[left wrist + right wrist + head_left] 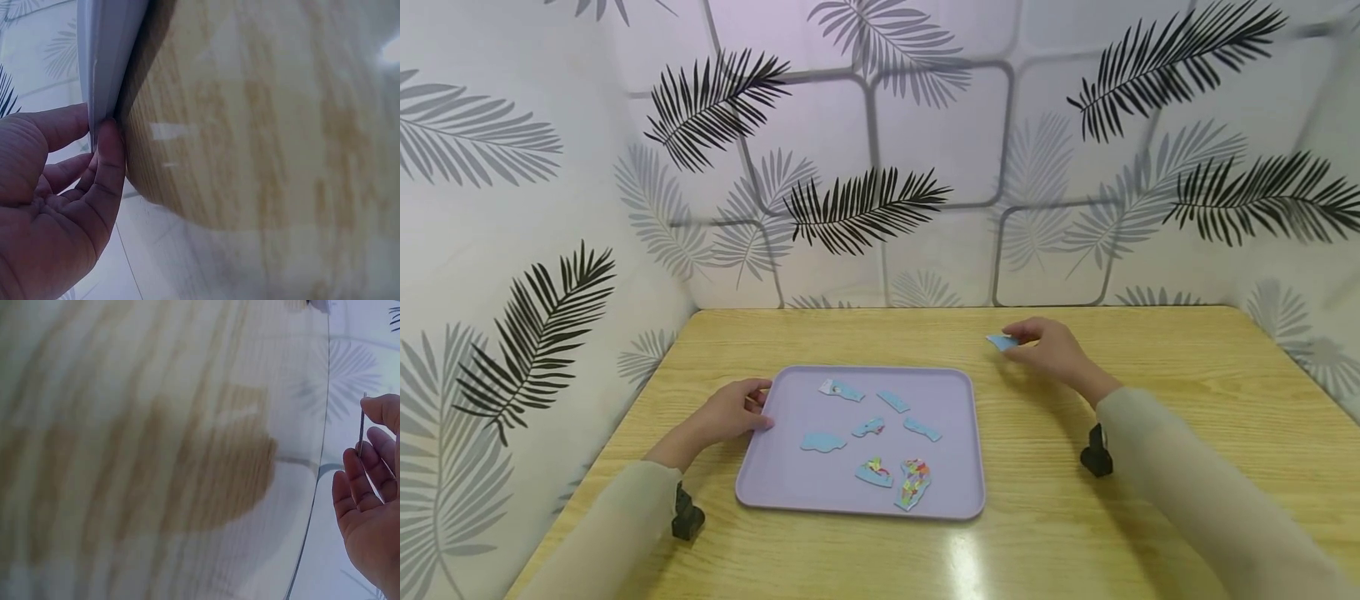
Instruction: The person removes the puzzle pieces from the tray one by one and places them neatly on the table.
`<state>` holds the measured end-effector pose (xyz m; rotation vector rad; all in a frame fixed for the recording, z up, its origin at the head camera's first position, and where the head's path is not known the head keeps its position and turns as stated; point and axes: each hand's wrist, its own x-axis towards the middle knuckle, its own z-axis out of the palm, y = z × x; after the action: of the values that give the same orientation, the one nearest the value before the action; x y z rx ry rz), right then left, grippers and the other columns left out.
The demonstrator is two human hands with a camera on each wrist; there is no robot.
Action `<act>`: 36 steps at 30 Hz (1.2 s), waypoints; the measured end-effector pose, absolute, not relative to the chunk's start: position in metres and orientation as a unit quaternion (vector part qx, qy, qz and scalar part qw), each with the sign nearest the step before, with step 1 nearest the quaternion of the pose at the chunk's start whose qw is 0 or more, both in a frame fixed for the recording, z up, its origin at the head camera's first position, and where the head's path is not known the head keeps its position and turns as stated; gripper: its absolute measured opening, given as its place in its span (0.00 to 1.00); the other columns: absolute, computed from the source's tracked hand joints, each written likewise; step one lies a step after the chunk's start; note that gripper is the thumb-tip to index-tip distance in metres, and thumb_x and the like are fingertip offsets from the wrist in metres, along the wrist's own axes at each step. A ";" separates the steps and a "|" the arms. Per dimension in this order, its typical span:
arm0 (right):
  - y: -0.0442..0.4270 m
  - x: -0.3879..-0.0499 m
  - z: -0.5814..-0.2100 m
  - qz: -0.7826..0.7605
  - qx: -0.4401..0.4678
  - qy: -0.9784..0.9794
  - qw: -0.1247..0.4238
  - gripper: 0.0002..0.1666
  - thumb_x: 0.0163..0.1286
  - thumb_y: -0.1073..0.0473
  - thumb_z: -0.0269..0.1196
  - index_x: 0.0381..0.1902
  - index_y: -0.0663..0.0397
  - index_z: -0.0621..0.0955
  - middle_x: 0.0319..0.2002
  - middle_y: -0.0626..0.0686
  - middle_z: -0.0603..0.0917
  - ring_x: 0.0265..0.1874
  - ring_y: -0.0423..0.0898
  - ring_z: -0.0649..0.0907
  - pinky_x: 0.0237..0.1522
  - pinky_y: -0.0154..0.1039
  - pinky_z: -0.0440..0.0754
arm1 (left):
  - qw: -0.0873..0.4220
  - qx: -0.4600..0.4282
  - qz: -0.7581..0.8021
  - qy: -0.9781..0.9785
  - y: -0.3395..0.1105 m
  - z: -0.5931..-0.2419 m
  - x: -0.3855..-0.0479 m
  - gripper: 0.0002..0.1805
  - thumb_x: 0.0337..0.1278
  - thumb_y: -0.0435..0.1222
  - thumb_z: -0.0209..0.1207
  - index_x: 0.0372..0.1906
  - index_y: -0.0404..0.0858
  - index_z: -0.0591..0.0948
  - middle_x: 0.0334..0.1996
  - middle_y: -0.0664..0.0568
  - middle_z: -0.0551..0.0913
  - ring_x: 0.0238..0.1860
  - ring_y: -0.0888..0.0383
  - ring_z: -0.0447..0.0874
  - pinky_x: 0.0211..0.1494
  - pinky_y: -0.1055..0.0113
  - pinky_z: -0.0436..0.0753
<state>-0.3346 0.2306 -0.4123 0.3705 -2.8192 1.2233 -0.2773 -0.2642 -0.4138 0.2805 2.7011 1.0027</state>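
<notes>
My left hand (730, 414) grips the left rim of a lilac tray (790, 487). In the left wrist view the thumb and fingers of that hand (69, 206) pinch the tray's edge (106, 56) from both sides. Beyond the tray's far right corner, my right hand (1051, 350) pinches a light blue puzzle piece (1000, 341) above the table. The right wrist view shows the piece (362, 425) edge-on as a thin line between thumb and fingers. Several flat, irregular pieces lie apart on the tray, among them a plain blue one (823, 442) and a multicoloured one (913, 483).
The tray lies on a glossy wood-grain table (1060, 533), left of its middle. A pale wall (940, 142) with leaf patterns stands behind the table's far edge and along the left. Black wrist devices, one (687, 515) on the left and one (1097, 454) on the right, hang below the sleeves.
</notes>
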 end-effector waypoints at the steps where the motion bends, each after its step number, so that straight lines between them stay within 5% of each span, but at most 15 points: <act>1: 0.232 -0.337 -0.413 0.393 0.117 -0.912 0.022 0.25 0.64 0.57 0.67 0.56 0.62 0.80 0.53 0.62 0.80 0.52 0.58 0.77 0.53 0.54 0.73 | 0.123 0.097 0.344 0.926 -0.264 -0.414 -0.277 0.34 0.56 0.28 0.65 0.66 0.24 0.66 0.45 0.42 0.75 0.42 0.51 0.73 0.38 0.64 0.78; 36: 0.258 -0.380 -0.421 0.360 0.101 -0.927 -0.015 0.23 0.65 0.62 0.63 0.57 0.68 0.77 0.54 0.67 0.77 0.54 0.61 0.75 0.57 0.54 0.70 | 0.127 0.087 0.353 0.923 -0.267 -0.418 -0.282 0.34 0.55 0.28 0.66 0.66 0.26 0.66 0.45 0.43 0.75 0.41 0.52 0.74 0.39 0.64 0.79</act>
<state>-0.3801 0.2585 -0.4208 0.3210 -2.9416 1.1436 -0.2818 -0.2669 -0.4178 0.2536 2.6851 1.0279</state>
